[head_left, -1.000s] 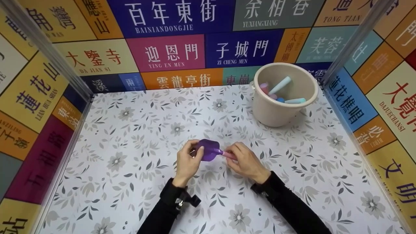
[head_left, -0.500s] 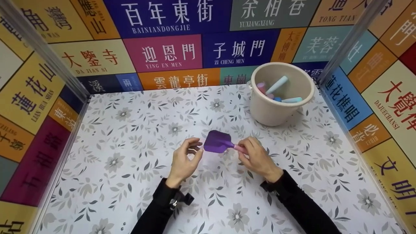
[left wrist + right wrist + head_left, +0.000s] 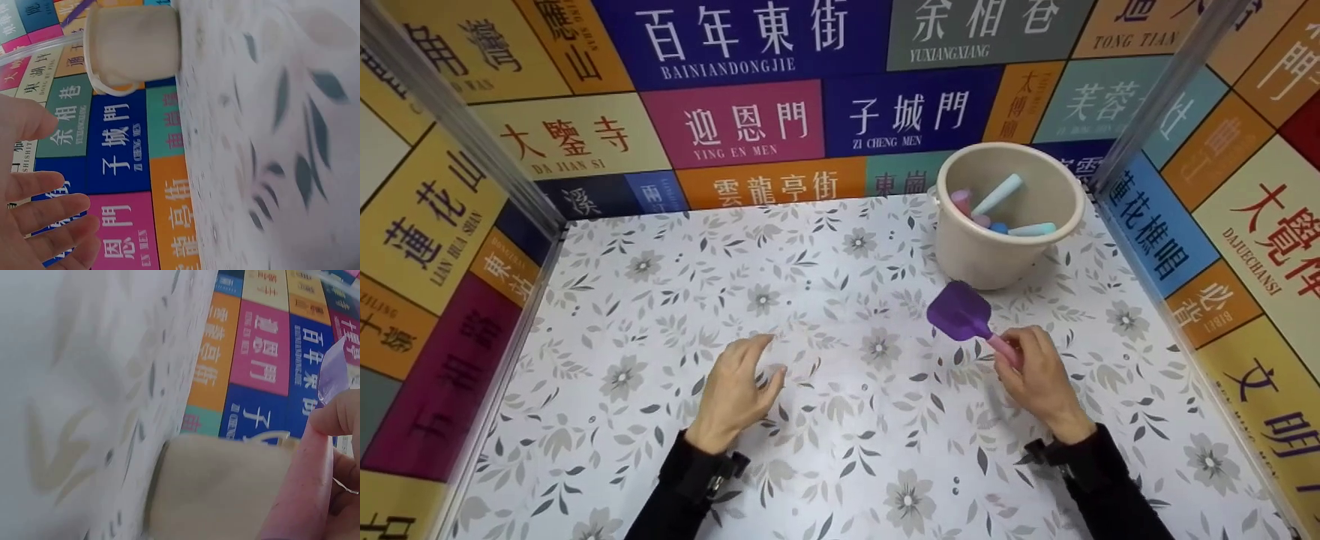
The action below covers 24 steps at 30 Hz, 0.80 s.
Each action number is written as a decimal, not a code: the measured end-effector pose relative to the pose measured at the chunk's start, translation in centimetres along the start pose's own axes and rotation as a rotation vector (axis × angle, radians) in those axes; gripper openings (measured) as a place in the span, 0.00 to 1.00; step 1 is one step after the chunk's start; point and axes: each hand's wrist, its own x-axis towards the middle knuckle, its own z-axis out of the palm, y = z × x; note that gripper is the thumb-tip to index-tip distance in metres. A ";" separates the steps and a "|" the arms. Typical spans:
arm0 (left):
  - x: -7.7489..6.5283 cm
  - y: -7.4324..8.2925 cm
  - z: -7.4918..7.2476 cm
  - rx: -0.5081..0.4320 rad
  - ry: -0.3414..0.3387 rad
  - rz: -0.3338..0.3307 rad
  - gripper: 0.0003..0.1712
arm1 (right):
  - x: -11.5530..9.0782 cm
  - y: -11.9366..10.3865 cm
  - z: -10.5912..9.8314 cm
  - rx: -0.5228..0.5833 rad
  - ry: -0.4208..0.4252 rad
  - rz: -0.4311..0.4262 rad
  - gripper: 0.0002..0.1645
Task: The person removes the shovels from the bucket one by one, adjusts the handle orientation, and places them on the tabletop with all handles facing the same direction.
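Observation:
My right hand [image 3: 1039, 379] grips the pink handle of a small toy shovel [image 3: 960, 311] with a purple blade. The blade points up and left, just in front of the beige bucket [image 3: 986, 262] in the head view. Seen from the right wrist, the thumb and fingers close round the pink handle [image 3: 306, 484], with part of the purple blade [image 3: 334, 374] beyond them. My left hand [image 3: 735, 394] hangs over the left-middle of the table, holding nothing. Its fingers are relaxed and spread from the thumb, as the left wrist view also shows.
Inside the bucket at the back right lie several pastel-handled pieces, among them a light-blue handle [image 3: 997, 195] and a pink one. A floral-patterned cloth [image 3: 840, 465] covers the table. Colourful panels with printed characters [image 3: 742, 124] wall the back and both sides.
The left hand has let go of the shovel's blade and drawn back to the left. The right hand has carried the shovel rightward, toward the bucket, turning its blade upward.

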 end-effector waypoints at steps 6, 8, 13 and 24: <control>-1.6 -2.0 -1.1 0.051 -0.012 -0.058 0.27 | -1.3 1.5 -2.2 -0.048 0.038 0.062 0.14; -2.0 -2.5 -1.2 0.058 -0.017 -0.066 0.27 | -1.5 2.0 -3.1 -0.064 0.052 0.098 0.14; -2.6 -3.0 -1.3 0.068 -0.030 -0.079 0.27 | -2.3 3.1 -5.5 -0.098 0.089 0.184 0.14; -3.3 -3.4 -1.3 0.060 -0.021 -0.101 0.26 | -3.3 7.5 -10.0 -0.196 0.035 0.601 0.19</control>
